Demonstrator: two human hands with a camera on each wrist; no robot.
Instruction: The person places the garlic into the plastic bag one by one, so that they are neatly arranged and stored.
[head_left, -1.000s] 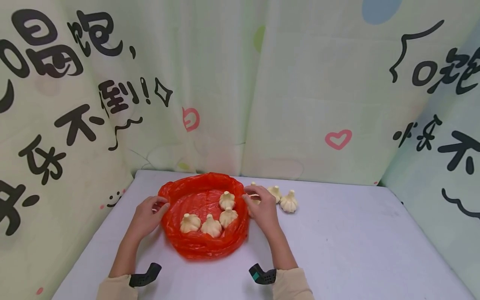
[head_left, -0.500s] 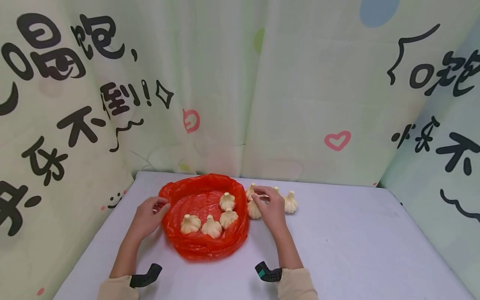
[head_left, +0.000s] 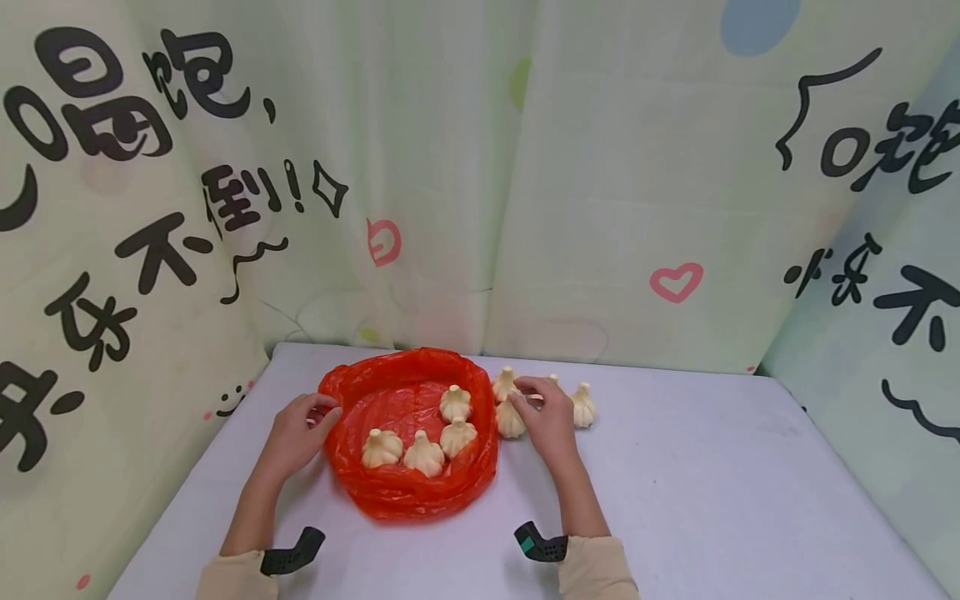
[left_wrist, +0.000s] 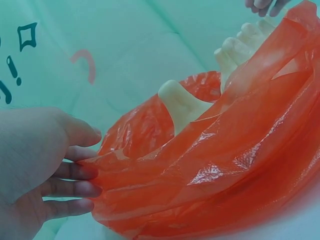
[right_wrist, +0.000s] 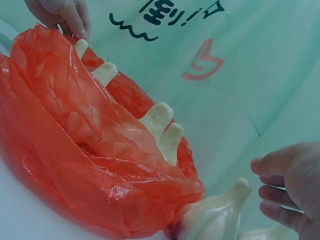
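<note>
A red plastic bag (head_left: 352,483) sits on the table with its mouth spread wide. Several pale garlic bulbs, such as one garlic bulb (head_left: 423,457), lie inside. My left hand (head_left: 294,433) is at the bag's left rim; in the left wrist view its fairly straight fingers touch the red film, with the thumb apart above. To the right of the bag, my right hand (head_left: 550,423) hovers by more garlic. Nothing lies between its thumb and fingers. Left of it are a garlic bulb (head_left: 510,421) and another behind; one garlic bulb (right_wrist: 212,217) shows close to the bag in the right wrist view.
Another garlic bulb (head_left: 583,407) stands right of my right hand, and one more is mostly hidden behind it. The white table (head_left: 712,483) reaches far to the right. A printed curtain (head_left: 585,167) encloses the back and sides.
My right hand has moved right, from the bag's right rim to among the loose garlic bulbs, slowing in the last half second. The left hand has stayed at the left rim.
</note>
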